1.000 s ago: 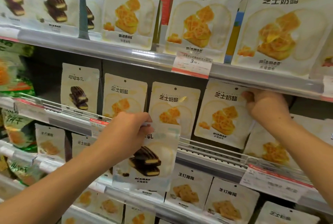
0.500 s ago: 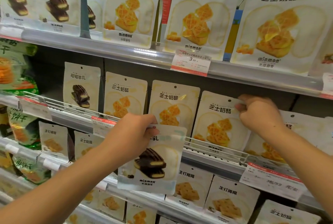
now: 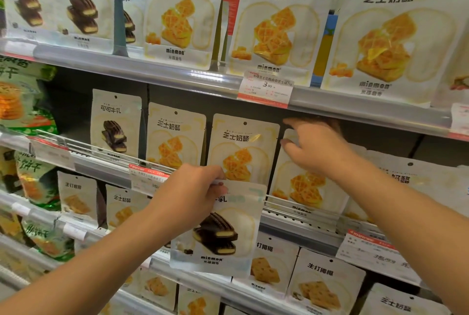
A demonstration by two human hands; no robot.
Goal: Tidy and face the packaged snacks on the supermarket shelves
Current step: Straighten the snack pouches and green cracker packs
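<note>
White chocolate-biscuit pouch (image 3: 223, 228) upright at lower centre of frame, held by its top edge in front of the shelf rail, yellow cheese-waffle pouch (image 3: 302, 182) right of centre on the middle shelf, leaning, its top under a hand, matching waffle pouches (image 3: 241, 147) upright to its left

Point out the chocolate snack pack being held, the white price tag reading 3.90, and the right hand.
chocolate snack pack (image 3: 223, 236), head view, on the printed chocolate biscuit.
price tag (image 3: 266, 87), head view, on its white middle.
right hand (image 3: 314, 148), head view, on its back.
</note>
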